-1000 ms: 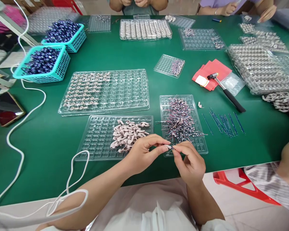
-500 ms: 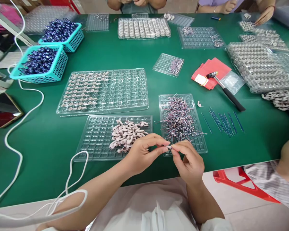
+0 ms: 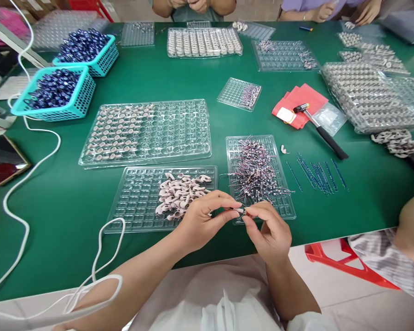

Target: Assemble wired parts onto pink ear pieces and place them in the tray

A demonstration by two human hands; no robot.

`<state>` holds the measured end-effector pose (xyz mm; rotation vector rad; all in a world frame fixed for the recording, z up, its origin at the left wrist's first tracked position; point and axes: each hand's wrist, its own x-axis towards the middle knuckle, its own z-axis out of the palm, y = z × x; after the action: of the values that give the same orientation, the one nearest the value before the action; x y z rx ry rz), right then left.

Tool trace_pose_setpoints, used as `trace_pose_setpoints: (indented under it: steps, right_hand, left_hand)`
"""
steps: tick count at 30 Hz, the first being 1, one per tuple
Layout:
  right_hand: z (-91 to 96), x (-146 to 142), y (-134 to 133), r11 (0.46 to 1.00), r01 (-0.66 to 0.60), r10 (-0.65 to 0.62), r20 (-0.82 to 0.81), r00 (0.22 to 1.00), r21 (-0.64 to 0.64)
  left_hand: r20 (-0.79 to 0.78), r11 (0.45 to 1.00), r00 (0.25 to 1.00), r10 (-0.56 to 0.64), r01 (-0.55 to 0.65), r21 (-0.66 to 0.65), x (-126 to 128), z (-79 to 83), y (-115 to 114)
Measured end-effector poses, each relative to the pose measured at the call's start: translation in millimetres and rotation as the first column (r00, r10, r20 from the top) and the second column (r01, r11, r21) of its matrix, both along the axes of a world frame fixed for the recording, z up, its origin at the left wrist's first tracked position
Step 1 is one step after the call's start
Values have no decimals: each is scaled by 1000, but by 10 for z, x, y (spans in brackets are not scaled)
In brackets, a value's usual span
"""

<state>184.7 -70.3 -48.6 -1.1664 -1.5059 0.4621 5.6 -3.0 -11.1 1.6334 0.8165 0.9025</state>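
Observation:
My left hand (image 3: 203, 220) and my right hand (image 3: 269, 230) meet over the near edge of the green table (image 3: 65, 197). Both pinch one small pale part with thin wires (image 3: 241, 210) between their fingertips. Just beyond my left hand lies a clear tray (image 3: 134, 202) with a heap of pinkish-white pieces (image 3: 181, 193). Beyond my right hand a smaller clear tray (image 3: 286, 207) bears a tangle of red and blue wired parts (image 3: 253, 170). Farther back, a large clear tray (image 3: 189, 133) has its left part filled with rows of the pale pieces.
Two teal baskets (image 3: 74, 108) of dark blue parts stand at far left, by a phone (image 3: 3, 161) and a white cable (image 3: 27, 174). A hammer (image 3: 319, 131) on red sheets and blue sticks (image 3: 315, 172) lie to the right. Other people sit at the far side; someone's arm (image 3: 412, 220) is at right.
My hands stay pinched together on the small part, with only slight finger movement. The view has shifted a little.

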Motion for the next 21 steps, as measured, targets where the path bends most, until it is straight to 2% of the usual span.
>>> trace_pose_setpoints:
  steps: [14,21]
  right_hand:
    - [17,2,3,997,22,-30,100,995,77]
    - [7,8,-10,1000,2,-2,31,1000,5]
  left_hand:
    - [-30,999,999,-44,44,2,-2,11,-1]
    - [-35,996,998,-55,57,72,-12,14,8]
